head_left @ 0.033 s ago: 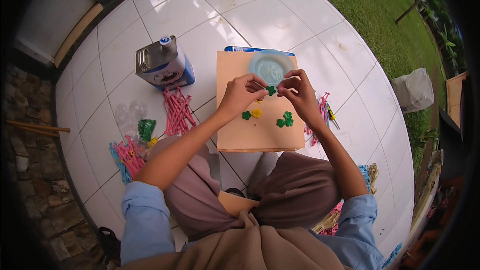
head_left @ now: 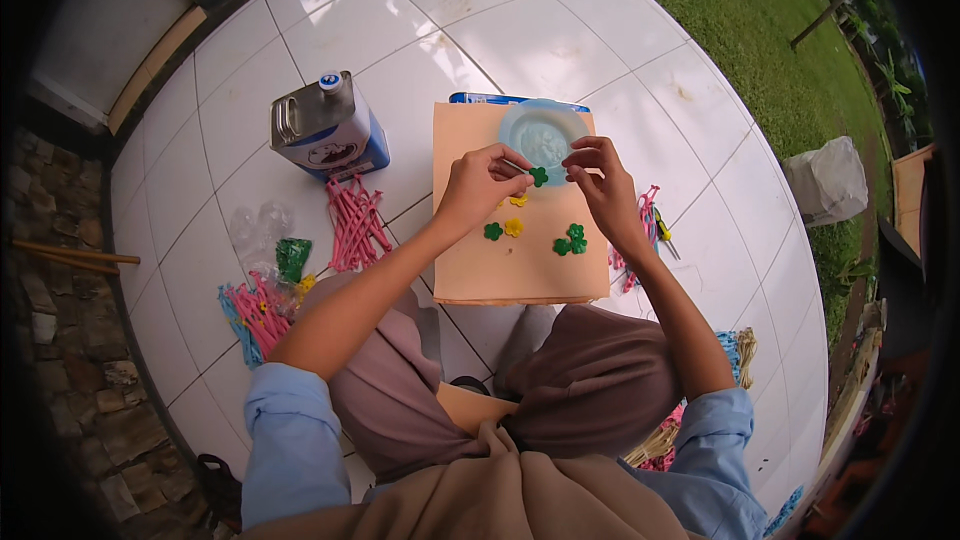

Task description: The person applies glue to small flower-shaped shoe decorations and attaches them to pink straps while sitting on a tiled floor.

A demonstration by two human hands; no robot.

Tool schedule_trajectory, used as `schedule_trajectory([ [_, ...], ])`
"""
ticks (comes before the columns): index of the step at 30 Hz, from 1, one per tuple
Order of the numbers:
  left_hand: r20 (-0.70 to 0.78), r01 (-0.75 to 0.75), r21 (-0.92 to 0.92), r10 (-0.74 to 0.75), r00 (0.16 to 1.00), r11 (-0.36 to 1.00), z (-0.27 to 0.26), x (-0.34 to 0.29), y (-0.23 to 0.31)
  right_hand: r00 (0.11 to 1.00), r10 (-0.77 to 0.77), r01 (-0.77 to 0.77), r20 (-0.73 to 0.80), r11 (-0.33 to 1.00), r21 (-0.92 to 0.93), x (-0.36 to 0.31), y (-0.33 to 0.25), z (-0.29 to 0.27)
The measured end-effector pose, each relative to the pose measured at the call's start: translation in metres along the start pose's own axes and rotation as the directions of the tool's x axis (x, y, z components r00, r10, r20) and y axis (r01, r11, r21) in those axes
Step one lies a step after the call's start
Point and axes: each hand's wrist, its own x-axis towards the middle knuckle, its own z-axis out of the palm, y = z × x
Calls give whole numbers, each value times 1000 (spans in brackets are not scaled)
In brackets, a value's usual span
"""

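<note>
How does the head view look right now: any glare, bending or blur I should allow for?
Head view: pale glare streaks the white floor tiles beyond the cardboard; tile lines bow toward the black rim; the green flower at the left hand shows its lobes, but whether the right hand pinches anything is too small to tell.

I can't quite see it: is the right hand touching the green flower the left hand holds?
Apart. The head view shows a gap between the right hand's fingertips and the green flower.
</note>
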Motion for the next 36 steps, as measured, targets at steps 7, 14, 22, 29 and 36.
schedule_trajectory([
  [7, -117, 19, 57, -12, 993, 998, -6, 7, -3, 958, -254, 263, 134, 587, -765, 12, 41, -9],
  [14, -109, 33, 77, -25, 994, 996, -5, 9, 1, 939, -277, 327, 204, 530, -782, 11, 38, -5],
  [22, -123, 71, -9, -71, 990, 997, -8, 8, -2, 852, -504, 463, 146, 591, -661, 3, -15, -2],
  [29, -108, 74, -33, -78, 991, 997, -5, 7, 4, 816, -529, 522, 233, 501, -690, 1, -17, 1],
  [36, -65, 84, -86, -90, 994, 993, 2, 8, -2, 855, -496, 435, 154, 521, -734, -6, -14, -16],
])
